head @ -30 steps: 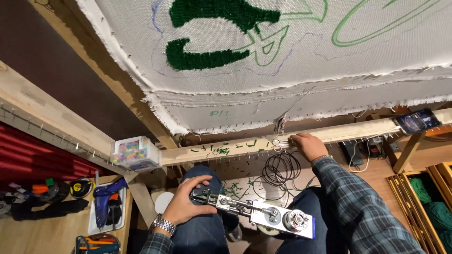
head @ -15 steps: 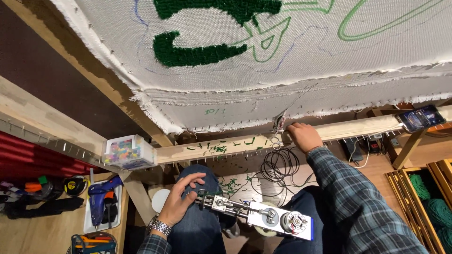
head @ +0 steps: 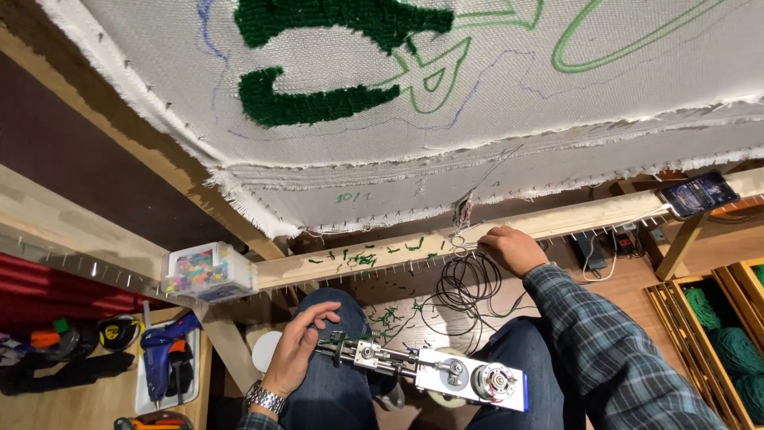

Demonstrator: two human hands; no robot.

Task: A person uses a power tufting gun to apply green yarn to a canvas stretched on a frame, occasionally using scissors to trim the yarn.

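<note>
- Your right hand (head: 509,248) rests on the wooden bar (head: 557,223), with small scissors (head: 459,239) touching its fingers at 9 o'clock.
- At 12 o'clock from that hand the white cloth (head: 517,151) hangs close over the bar, so the gap above is thin.
- At 7 o'clock a coil of black wire (head: 469,283) dangles and could catch your fingers.
- Your left hand (head: 298,346) has the long metal tool (head: 430,370) lying across your lap at 3 o'clock.
- At 10 o'clock from your left hand a clear box of coloured bits (head: 205,271) sits on the bar's end.
- Between your two hands there is open room over your knees.
</note>
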